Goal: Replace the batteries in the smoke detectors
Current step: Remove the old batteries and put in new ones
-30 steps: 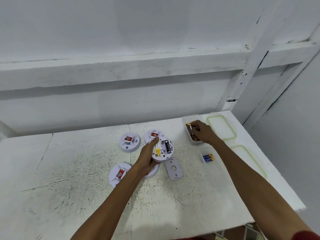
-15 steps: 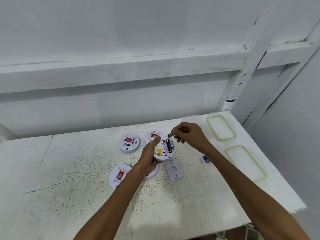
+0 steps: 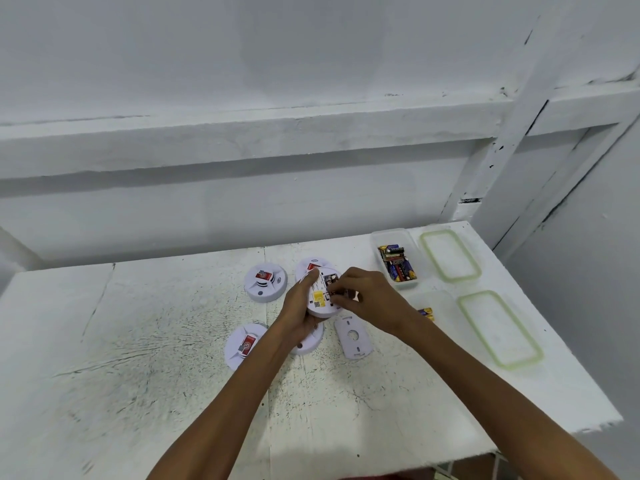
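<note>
My left hand [image 3: 299, 308] grips a white round smoke detector [image 3: 321, 295] tilted up, its open back with a yellow label facing me. My right hand [image 3: 363, 296] pinches a battery against the detector's battery bay; the battery is mostly hidden by my fingers. The detector's loose white back plate [image 3: 353, 337] lies on the table just below. Three more detectors [image 3: 265, 283] [image 3: 244, 346] [image 3: 311, 266] lie on the table around my hands, and a fourth one [image 3: 308, 341] lies under my left wrist.
A clear tub [image 3: 397, 262] with several batteries stands at the back right. A second clear tub with batteries [image 3: 426, 311] is partly hidden by my right forearm. Two green-rimmed lids [image 3: 449, 255] [image 3: 498, 329] lie along the table's right edge. A white wall runs behind.
My right hand left the battery tub with a battery and came left to the detector's open back, where its fingers now press at the bay. My left hand kept hold of the detector.
</note>
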